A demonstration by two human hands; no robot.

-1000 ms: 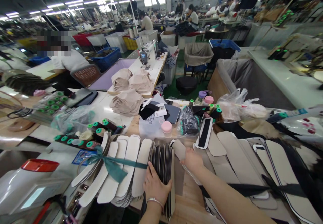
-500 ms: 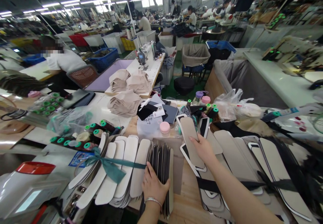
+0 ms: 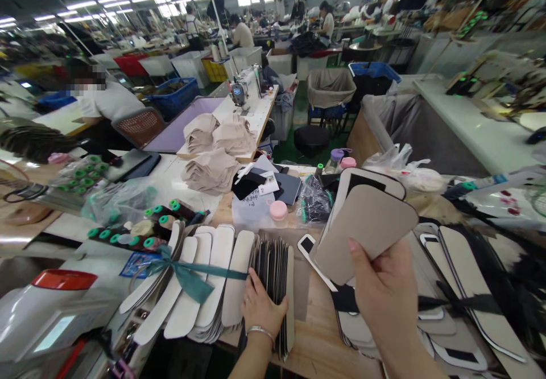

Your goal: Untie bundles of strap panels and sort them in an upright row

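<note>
My left hand (image 3: 264,305) curls against a tall upright stack of thin dark-edged panels (image 3: 271,268) on the wooden workbench (image 3: 319,339). Just left of it lies a fan of cream rounded panels (image 3: 209,276), bound with a green ribbon (image 3: 187,279). My right hand (image 3: 384,288) is raised and pinches a few beige round-ended panels (image 3: 364,231), with a black-and-white layer behind them. Below and to the right, more beige and white panels (image 3: 464,293) lie in bundles with black straps, partly hidden by my right forearm.
Green-capped thread spools (image 3: 147,219), plastic bags and a pink-lidded jar (image 3: 278,211) crowd the bench beyond. Folded beige fabric (image 3: 209,171) sits by a sewing machine (image 3: 241,93). A co-worker (image 3: 108,100) stands at left; bins and workstations fill the background.
My right hand has lifted the panels higher and turned them, bringing their broad faces into view. My left hand stays on the dark-edged stack.
</note>
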